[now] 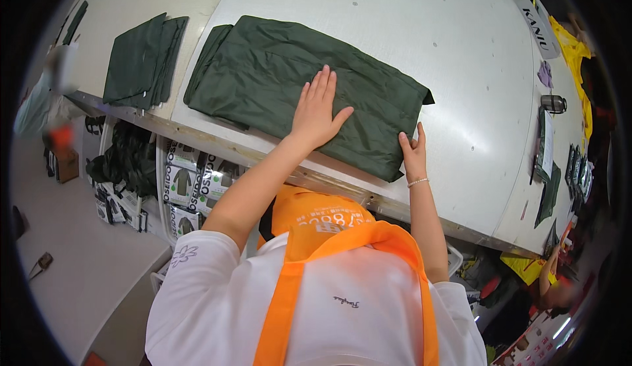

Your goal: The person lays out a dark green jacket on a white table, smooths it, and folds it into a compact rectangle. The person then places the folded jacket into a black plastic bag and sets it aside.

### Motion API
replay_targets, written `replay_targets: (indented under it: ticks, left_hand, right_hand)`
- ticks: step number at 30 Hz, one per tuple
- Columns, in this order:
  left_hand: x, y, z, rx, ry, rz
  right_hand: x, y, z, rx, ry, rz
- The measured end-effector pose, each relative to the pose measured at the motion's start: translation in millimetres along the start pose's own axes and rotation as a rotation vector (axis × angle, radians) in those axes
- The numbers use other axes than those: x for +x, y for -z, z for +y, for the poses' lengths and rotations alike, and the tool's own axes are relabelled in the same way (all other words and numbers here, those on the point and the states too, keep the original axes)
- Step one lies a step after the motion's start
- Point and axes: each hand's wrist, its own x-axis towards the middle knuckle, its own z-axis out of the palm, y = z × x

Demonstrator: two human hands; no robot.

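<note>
A large folded piece of dark green fabric (pixel 276 76), thin and creased like rainwear, lies on the pale table before me. My left hand (pixel 317 110) rests flat on its middle, fingers stretched and thumb spread. At the fabric's right edge is my right hand (pixel 413 155), thumb against the cloth and index finger pointing away along the edge. Its thumb and index finger are apart; its other fingers are mostly hidden. Another folded dark green layer (pixel 205 60) shows under the left end.
A stack of folded dark green cloth (pixel 141 63) lies farther left on the table (pixel 461 56). Packaged garments (pixel 181 185) fill a white bin below its edge. A dark metal cylinder (pixel 554 104) and yellow cloth (pixel 574 53) are at the right. Another person's arm (pixel 548 268) shows lower right.
</note>
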Motion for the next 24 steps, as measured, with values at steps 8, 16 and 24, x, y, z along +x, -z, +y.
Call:
replay_targets:
  ticks: [8,16,24]
  left_hand:
    - [-1,-19,-29,-0.162,0.109,0.027]
    - [-21,5,-18,-1.951,0.521,-0.514]
    - [-35,3,-20,-2.468,0.524,-0.398]
  right_hand:
    - [-26,-14,-27,-0.008,0.204,0.056]
    - [-93,-79,-214,-0.216,0.48,-0.301]
    - [53,-229,-175,-0.766,0.193,-0.59]
